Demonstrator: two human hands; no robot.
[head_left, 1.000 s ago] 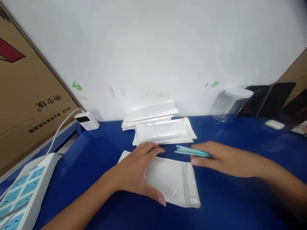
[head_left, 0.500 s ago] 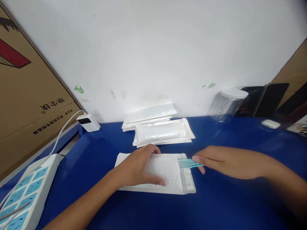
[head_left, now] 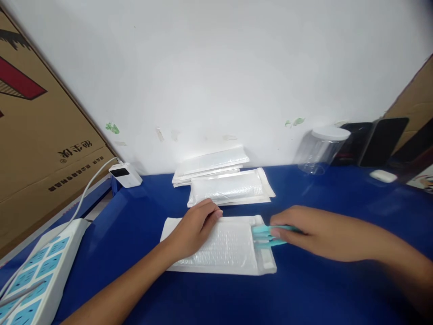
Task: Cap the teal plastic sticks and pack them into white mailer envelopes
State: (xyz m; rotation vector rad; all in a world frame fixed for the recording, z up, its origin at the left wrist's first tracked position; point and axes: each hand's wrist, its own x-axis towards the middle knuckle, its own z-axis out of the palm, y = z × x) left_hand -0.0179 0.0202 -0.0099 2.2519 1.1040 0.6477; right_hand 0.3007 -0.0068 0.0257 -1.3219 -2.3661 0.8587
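A white bubble mailer (head_left: 233,246) lies flat on the blue table, its opening facing right. My left hand (head_left: 196,230) rests on its left half, fingers curled and thumb drawn in at the far edge; the fingertips are partly hidden. Several slim teal pieces (head_left: 262,237), of a kind I cannot make out, stick out of the mailer's mouth. Their outer ends are pinched between the thumb and fingers of my right hand (head_left: 297,232), and their inner ends are inside the mailer. More white bubble mailers (head_left: 230,186) lie stacked just behind, against the wall.
To the left are a white power strip (head_left: 50,266), a cabled white power bank (head_left: 126,174) and a big cardboard box (head_left: 43,135). A clear jar with a white lid (head_left: 321,151), a dark phone (head_left: 384,141) and a small white case (head_left: 383,176) stand at the back right.
My left hand has gone from spread over the mailer to curled at its far edge. The teal pieces appear more spread apart at the opening, with my right hand still on them.
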